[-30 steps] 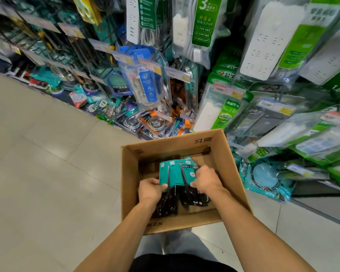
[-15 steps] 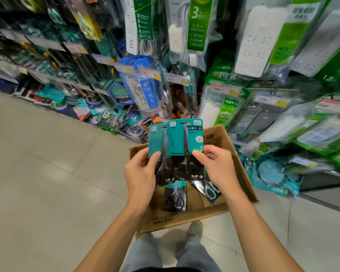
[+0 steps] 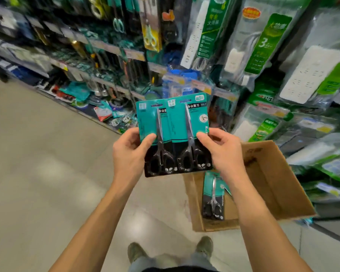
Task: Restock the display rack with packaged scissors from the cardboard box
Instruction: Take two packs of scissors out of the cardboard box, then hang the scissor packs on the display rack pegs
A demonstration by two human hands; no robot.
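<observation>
Two teal-and-black carded packs of black-handled scissors (image 3: 174, 134) at centre frame, fanned side by side and overlapping, card tops up, handles down. Left hand (image 3: 129, 156) gripping the left edge of the packs, thumb across the front of the left card, fingers curled behind. Right hand (image 3: 223, 154) gripping the right edge likewise, thumb on the front of the right card. Both grips closed on the packs, raised well clear of the box.

Open brown cardboard box (image 3: 273, 179) at lower right of centre, on the pale tiled floor (image 3: 37, 173), just beside the foot of the rack. One more teal-and-black carded pack of scissors (image 3: 213, 197) lying inside the box, lengthwise, handles toward the bottom of the frame; partly hidden by the right forearm.

Wire display rack (image 3: 110, 61) across the upper frame, crowded with hanging goods and blurred. Yellow-carded scissors (image 3: 150, 39) hanging at upper centre. White power strips in green-labelled clear bags (image 3: 267, 46) filling the upper right. Yellow-and-white price tags (image 3: 201, 86) along the rails just above the held packs.

Two olive shoes (image 3: 135, 252) at bottom centre, toes toward the rack.
</observation>
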